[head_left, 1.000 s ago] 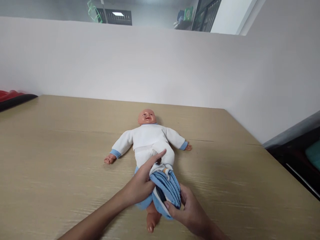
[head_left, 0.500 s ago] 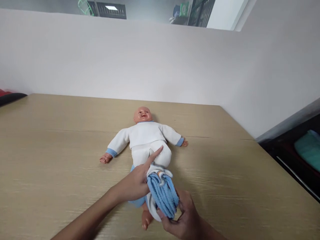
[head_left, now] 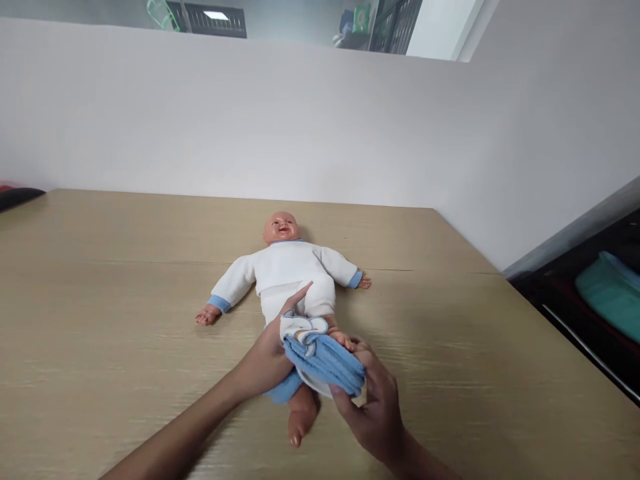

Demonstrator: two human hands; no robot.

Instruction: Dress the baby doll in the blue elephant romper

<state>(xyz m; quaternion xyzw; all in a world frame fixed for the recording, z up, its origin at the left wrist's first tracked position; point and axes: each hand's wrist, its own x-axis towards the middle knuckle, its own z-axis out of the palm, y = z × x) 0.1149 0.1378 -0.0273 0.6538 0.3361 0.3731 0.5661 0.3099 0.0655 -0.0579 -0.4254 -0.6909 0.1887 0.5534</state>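
Pale wall (head_left: 300, 113) stands behind the wood-toned surface (head_left: 125, 287), and from where I am I see a doll (head_left: 283, 267) lying face up on it, mostly beyond the person's fingers. Between the two hands sits a bunched blue-and-white garment (head_left: 325, 367). On the right hand (head_left: 375, 407), thumb and fingers pinch the garment's end; the left hand (head_left: 267, 357) holds the opposite end, its thumb stretched up across the doll's middle (its other fingers are hidden from me). One bare foot (head_left: 343, 339) pokes out just beside the right fingertips. Nearer than the left fingers, the other lower leg (head_left: 303, 413) rests bare.
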